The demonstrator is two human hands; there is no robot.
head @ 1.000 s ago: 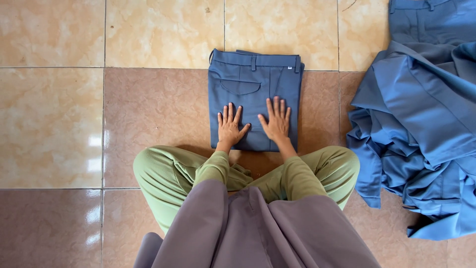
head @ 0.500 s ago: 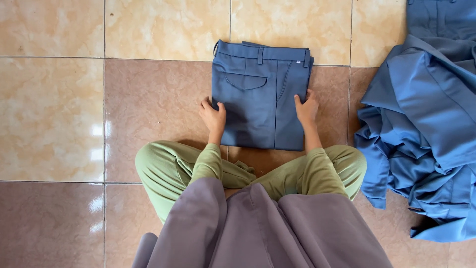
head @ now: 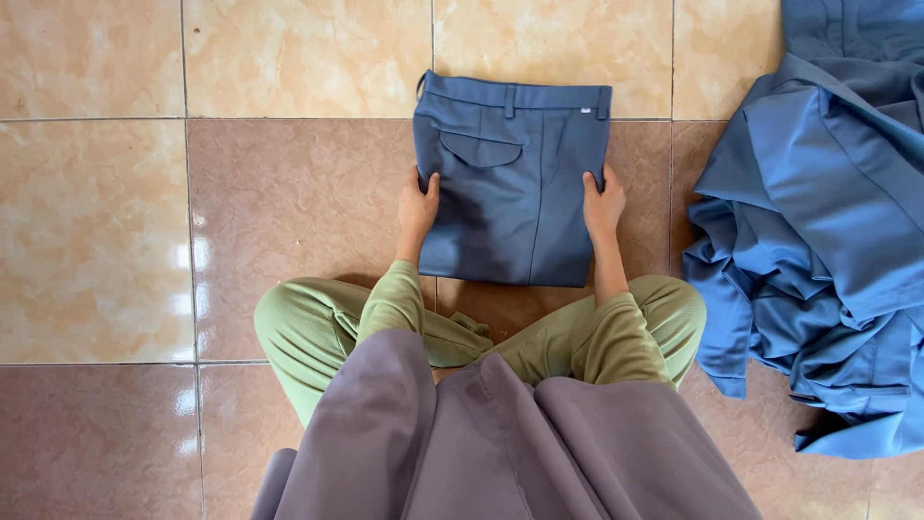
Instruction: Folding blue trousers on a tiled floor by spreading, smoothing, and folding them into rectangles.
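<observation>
Left hand now off the top, thumb hooked over the left edge of folded trousers; trousers flat on floor, straddling a tile seam; right hand likewise gripping right edge; blue pile farther right.

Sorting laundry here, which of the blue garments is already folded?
The folded blue trousers between both hands; the lighter blue garments on the right lie in a crumpled heap.
</observation>
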